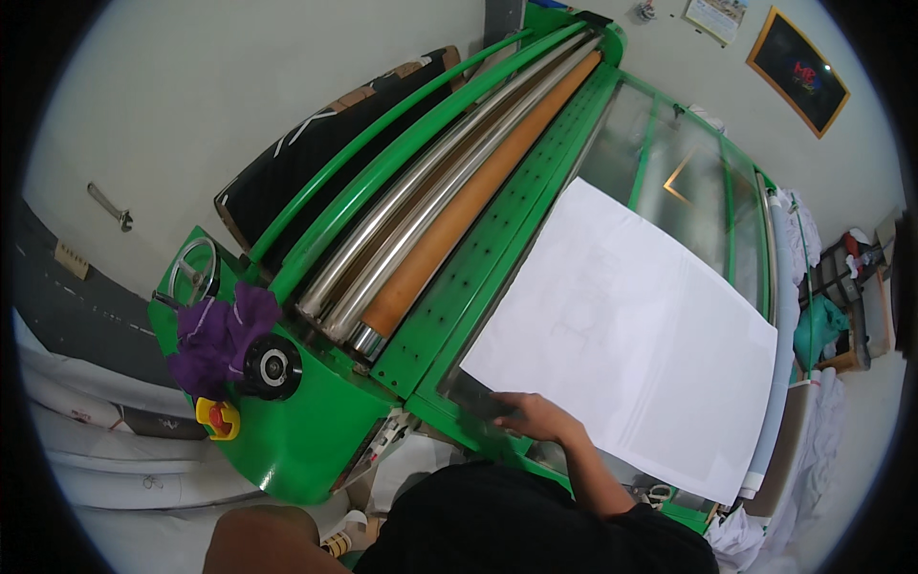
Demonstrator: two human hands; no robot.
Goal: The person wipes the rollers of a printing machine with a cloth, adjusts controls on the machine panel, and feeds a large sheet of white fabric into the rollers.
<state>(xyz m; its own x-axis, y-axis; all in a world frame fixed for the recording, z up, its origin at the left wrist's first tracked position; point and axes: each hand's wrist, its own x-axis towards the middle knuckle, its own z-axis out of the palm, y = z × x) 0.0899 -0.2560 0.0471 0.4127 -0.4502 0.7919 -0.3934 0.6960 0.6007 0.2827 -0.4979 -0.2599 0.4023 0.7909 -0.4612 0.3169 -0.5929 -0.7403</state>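
Observation:
A large white sheet (631, 325) lies across the table of a long green roller machine (287, 450). My right hand (537, 417) is over the near edge of that table, just below the sheet's near left edge. Its fingers point left, stretched out and slightly blurred, with nothing seen in them. Whether they touch the table surface, I cannot tell. My left hand is out of view; only bare skin of a limb shows at the lower left. Left of the sheet, a perforated green strip (478, 253) runs alongside an orange-brown roller (430, 263) and shiny metal rollers.
A purple cloth (225, 335) hangs by a handwheel (194, 273) and a black round knob (273, 366). Below them is a red button in a yellow housing (218, 419). Scissors (657, 495) lie at the table's near right. White fabric (813, 459) hangs at far right.

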